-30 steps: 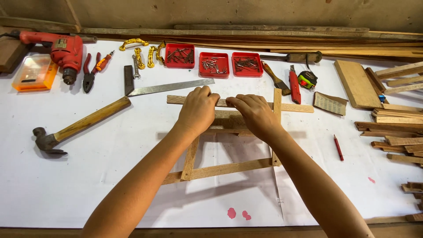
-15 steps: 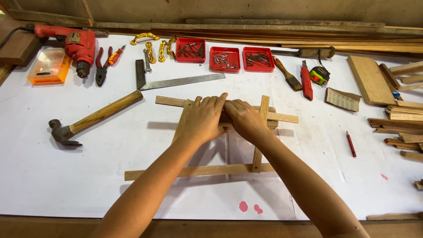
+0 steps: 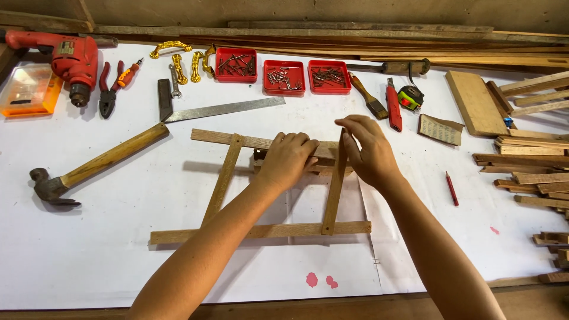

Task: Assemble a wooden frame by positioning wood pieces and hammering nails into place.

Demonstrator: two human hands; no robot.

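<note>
Frame of thin wooden slats (image 3: 261, 230) lies flat mid-table on white paper | left hand (image 3: 287, 159) curled, fingers pressing the top slat (image 3: 225, 138) | right hand (image 3: 368, 149) partly spread, fingertips pinching the upright right slat (image 3: 333, 195) at its top | hammer (image 3: 89, 168) toward left edge, steel square (image 3: 219, 109) behind frame, red nail trays (image 3: 284, 77) near back edge.

**Materials and finishes around the wooden frame**

Wooden frame (image 3: 261, 189): bare unfinished slats, matt, visible grain. Under it, white paper sheet (image 3: 106, 249), matt and smooth, pink stains near its front edge. Left of frame: hammer (image 3: 95, 166), worn wood handle, dark dull metal head. Above frame: steel square (image 3: 219, 109), brushed grey blade; red plastic trays (image 3: 281, 77), glossy, holding metal nails. Far left of frame: red drill (image 3: 65, 59), glossy plastic body.
</note>
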